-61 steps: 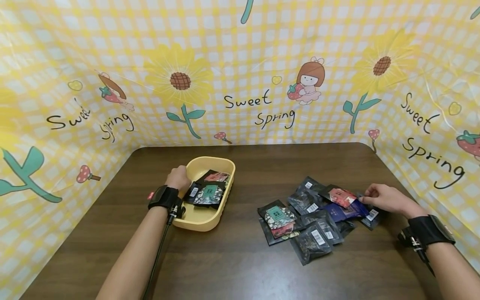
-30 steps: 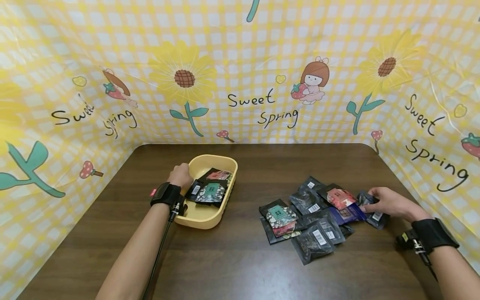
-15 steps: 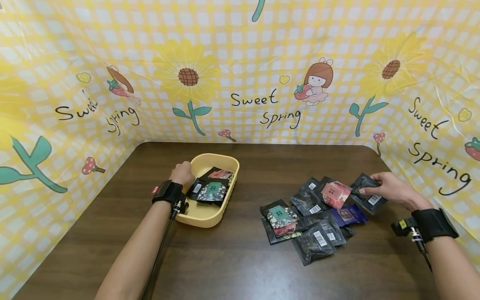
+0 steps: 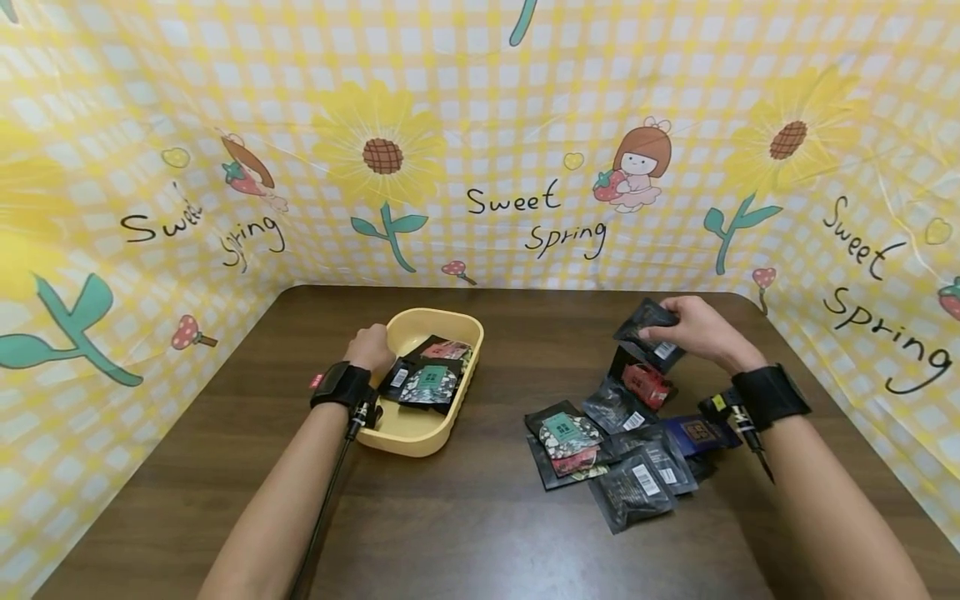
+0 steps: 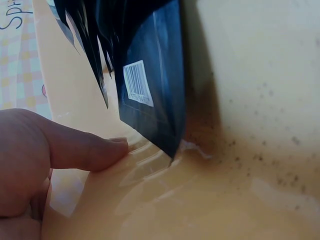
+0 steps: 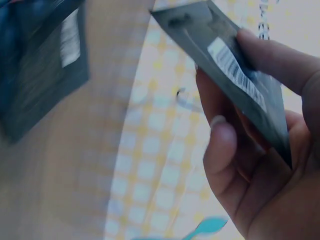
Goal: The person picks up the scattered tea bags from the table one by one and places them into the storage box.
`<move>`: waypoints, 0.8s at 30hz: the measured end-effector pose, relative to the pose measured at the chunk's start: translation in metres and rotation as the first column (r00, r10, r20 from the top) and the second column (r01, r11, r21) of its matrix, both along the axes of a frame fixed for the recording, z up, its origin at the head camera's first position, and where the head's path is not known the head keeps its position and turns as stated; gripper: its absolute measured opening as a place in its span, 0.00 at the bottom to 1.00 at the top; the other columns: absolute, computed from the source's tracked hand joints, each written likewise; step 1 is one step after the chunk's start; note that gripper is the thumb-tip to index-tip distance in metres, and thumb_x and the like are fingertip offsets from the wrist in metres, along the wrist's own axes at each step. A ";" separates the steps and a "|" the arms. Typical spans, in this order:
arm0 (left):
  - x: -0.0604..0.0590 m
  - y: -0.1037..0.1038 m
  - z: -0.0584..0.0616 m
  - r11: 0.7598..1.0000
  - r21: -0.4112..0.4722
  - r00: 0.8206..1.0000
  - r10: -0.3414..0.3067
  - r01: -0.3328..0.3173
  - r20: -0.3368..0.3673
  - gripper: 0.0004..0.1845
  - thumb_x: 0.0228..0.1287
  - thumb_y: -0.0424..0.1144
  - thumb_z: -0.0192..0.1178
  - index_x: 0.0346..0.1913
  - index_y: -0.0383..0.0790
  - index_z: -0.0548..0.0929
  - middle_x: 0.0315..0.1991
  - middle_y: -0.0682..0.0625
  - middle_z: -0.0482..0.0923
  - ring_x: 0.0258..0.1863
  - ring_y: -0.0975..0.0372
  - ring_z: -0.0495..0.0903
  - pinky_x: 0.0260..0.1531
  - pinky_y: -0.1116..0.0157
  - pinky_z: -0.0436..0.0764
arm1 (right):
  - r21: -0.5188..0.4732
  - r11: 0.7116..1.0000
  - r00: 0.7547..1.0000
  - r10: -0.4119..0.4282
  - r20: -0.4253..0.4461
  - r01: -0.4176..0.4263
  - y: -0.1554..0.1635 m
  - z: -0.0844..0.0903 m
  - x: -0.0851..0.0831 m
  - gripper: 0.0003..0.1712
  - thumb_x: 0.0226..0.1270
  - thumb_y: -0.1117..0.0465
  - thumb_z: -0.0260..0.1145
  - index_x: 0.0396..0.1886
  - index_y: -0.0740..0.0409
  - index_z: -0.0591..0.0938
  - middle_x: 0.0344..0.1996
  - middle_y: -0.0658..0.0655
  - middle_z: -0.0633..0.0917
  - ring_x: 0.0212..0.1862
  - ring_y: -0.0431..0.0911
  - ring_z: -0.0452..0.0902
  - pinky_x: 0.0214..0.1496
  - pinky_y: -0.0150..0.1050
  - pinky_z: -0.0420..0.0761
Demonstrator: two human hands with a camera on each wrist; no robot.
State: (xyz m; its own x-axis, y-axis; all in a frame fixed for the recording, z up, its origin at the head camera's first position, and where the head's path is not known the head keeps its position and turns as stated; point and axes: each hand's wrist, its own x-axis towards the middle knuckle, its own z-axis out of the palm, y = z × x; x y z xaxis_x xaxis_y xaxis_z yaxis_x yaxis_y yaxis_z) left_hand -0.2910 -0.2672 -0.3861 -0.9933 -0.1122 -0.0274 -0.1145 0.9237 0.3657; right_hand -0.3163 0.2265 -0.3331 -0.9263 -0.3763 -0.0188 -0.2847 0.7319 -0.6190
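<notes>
Two hands are at work over the dark wooden worktop (image 4: 480, 533). The right hand (image 4: 693, 332) is raised above the worktop at about two o'clock from the middle, its thumb and fingers pinching a black sachet (image 4: 651, 332) with a white barcode label; in the right wrist view that sachet (image 6: 235, 75) lies slanted between the thumb on top and the curled fingers (image 6: 220, 145) beneath. Just below the hand, toward five o'clock, a loose pile of sachets (image 4: 622, 442) lies on the worktop, mostly black, with a red-printed one (image 4: 647, 382), a green-labelled one (image 4: 564, 430) and a dark blue one (image 4: 697, 432) among them. The left hand (image 4: 371, 350) rests at the nine o'clock rim of a yellow tray (image 4: 420, 437), its fingers curled over the edge; the left wrist view shows one finger (image 5: 85, 150) pressed against the tray's inner wall (image 5: 250, 100), just beside a black packet (image 5: 150, 85) with a barcode. Several sachets (image 4: 429, 375) lie overlapped inside the tray.
</notes>
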 end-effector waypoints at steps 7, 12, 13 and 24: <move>-0.001 0.003 -0.001 1.000 0.003 1.000 0.000 0.000 -0.006 0.08 0.54 0.28 0.51 0.37 0.30 0.75 0.33 0.38 0.75 0.31 0.49 0.75 0.32 0.55 0.73 | -0.045 0.997 0.998 0.053 -0.043 -0.055 -0.049 0.011 -0.009 0.16 0.65 0.52 0.64 0.37 0.61 0.77 0.23 0.55 0.73 0.21 0.42 0.63 0.26 0.36 0.67; -0.004 0.004 -0.003 1.000 0.004 1.000 -0.003 0.003 -0.007 0.08 0.54 0.28 0.51 0.38 0.30 0.75 0.33 0.38 0.76 0.31 0.49 0.75 0.33 0.55 0.73 | -0.100 0.987 0.992 0.127 -0.004 -0.126 -0.088 0.014 -0.014 0.16 0.65 0.54 0.65 0.42 0.62 0.78 0.32 0.60 0.81 0.26 0.43 0.77 0.29 0.35 0.77; -0.005 0.004 -0.003 1.000 0.006 1.000 -0.008 0.008 -0.003 0.09 0.54 0.28 0.51 0.38 0.30 0.75 0.34 0.38 0.76 0.31 0.49 0.75 0.33 0.55 0.73 | -0.107 0.985 0.990 0.140 0.011 -0.138 -0.096 0.014 -0.015 0.16 0.65 0.54 0.65 0.43 0.63 0.78 0.34 0.61 0.82 0.27 0.44 0.79 0.30 0.36 0.79; -0.004 0.001 -0.002 1.000 -0.013 1.000 -0.005 0.005 0.001 0.11 0.55 0.29 0.52 0.42 0.28 0.75 0.37 0.35 0.77 0.32 0.48 0.75 0.34 0.54 0.74 | -0.060 0.953 0.954 0.299 -0.007 -0.299 -0.182 0.018 -0.017 0.12 0.62 0.56 0.68 0.36 0.59 0.79 0.26 0.54 0.76 0.24 0.42 0.65 0.29 0.35 0.66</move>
